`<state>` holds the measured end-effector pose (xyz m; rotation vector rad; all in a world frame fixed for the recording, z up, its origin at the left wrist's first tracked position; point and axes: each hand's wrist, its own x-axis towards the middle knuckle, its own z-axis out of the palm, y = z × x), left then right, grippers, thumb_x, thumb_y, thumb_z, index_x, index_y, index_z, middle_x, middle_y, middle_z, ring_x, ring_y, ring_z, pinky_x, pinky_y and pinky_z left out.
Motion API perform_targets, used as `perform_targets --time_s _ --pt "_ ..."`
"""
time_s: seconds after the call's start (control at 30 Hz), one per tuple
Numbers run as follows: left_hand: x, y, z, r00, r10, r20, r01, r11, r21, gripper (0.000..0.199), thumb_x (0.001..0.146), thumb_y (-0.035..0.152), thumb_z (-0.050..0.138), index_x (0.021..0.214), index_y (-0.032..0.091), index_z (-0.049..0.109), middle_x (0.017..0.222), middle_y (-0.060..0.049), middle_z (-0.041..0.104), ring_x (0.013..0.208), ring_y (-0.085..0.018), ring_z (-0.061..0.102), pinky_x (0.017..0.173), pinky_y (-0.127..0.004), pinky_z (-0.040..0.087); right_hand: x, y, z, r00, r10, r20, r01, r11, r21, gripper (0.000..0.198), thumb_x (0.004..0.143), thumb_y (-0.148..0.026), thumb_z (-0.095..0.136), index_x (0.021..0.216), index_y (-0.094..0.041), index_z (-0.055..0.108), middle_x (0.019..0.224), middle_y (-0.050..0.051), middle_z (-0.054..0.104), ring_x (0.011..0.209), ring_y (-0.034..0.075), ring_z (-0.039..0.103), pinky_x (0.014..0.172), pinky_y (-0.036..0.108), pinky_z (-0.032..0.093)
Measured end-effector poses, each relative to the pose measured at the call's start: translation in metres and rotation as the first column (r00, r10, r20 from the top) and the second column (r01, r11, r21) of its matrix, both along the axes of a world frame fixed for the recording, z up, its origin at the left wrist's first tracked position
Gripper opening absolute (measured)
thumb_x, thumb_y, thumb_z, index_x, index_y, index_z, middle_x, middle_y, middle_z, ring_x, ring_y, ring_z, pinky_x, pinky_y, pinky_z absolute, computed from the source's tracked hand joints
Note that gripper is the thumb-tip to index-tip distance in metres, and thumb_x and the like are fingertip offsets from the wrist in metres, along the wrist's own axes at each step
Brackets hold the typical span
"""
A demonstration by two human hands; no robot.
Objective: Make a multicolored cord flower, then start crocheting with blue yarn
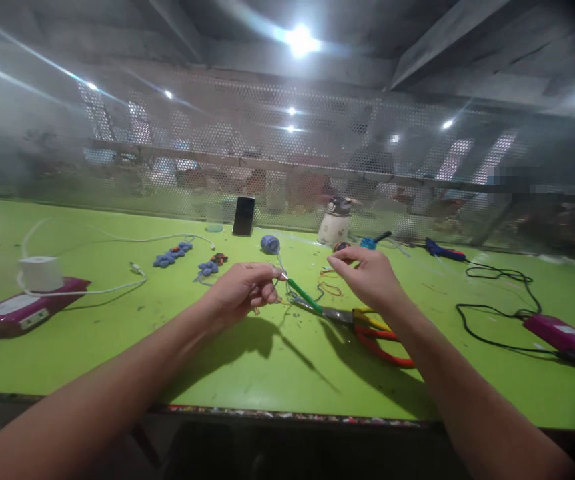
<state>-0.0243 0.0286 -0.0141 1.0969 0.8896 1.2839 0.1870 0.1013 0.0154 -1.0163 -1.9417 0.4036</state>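
My left hand [247, 287] is closed, thumb and fingertips pinching the metal tip end of a green-handled crochet hook [305, 296] where thin yarn meets it. The hook slants down to the right, over the scissors. My right hand [367, 275] hovers to the right, fingers bent and thumb apart, with no held thing visible. Beneath it lie large scissors [337, 315] with red and yellow handles, partly hidden by my wrist. A blue-grey yarn ball [270, 245] sits behind my left hand, its strand leading towards the hook. Orange and yellow yarn [331, 289] lies between my hands.
Blue crocheted pieces [173, 255] lie left. A phone [244, 216] and a pale jug [334, 221] stand at the back before a perforated screen. Purple power packs [30, 307] with cables lie at both sides. Blue-handled pliers [445, 251] rest back right on the green table [117, 360].
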Motion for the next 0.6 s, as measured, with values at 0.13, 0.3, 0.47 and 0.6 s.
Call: perform_targets --time_s 0.13,0.3,0.47,0.6 --pt "0.009 -0.001 -0.003 0.994 0.027 -0.104 -0.028 1.000 -0.003 0.017 0.076 0.021 0.063 0.062 0.012 0.060 0.039 0.003 0.048 0.038 -0.006 0.042 0.044 -0.021 0.029 -0.019 -0.026 -0.012 0.919 0.393 -0.021 -0.388 0.896 -0.216 0.015 0.081 -0.025 0.059 0.085 -0.012 0.067 0.075 0.007 0.068 0.069 0.016 0.061 0.064 0.032 0.050" --pt "0.015 -0.002 -0.004 0.960 0.118 -0.252 -0.113 0.993 0.031 0.018 0.075 0.026 0.065 0.063 0.012 0.063 0.044 0.000 0.054 0.040 -0.007 0.042 0.042 -0.021 0.024 -0.039 -0.039 -0.040 0.866 0.456 -0.205 -0.500 0.803 -0.324 0.027 0.084 -0.013 0.050 0.111 -0.016 0.050 0.067 -0.001 0.059 0.052 0.011 0.058 0.049 0.024 0.048" --pt "0.015 -0.002 -0.004 0.944 0.153 -0.291 -0.145 0.988 0.049 0.019 0.075 0.028 0.066 0.063 0.013 0.066 0.050 -0.002 0.059 0.042 -0.007 0.041 0.044 -0.021 0.027 -0.042 -0.037 -0.048 0.949 0.282 -0.141 -0.295 0.952 -0.076 0.027 0.081 -0.013 0.054 0.107 -0.016 0.051 0.065 -0.002 0.056 0.053 0.011 0.053 0.050 0.023 0.042" --pt "0.016 -0.002 -0.005 0.939 0.165 -0.303 -0.154 0.986 0.059 0.016 0.075 0.028 0.066 0.071 0.014 0.069 0.051 -0.003 0.060 0.044 -0.009 0.044 0.044 -0.021 0.030 -0.042 -0.036 -0.045 0.963 0.251 -0.098 -0.256 0.966 -0.043 0.011 0.082 -0.019 0.056 0.091 -0.014 0.058 0.064 0.001 0.059 0.055 0.012 0.053 0.050 0.023 0.039"
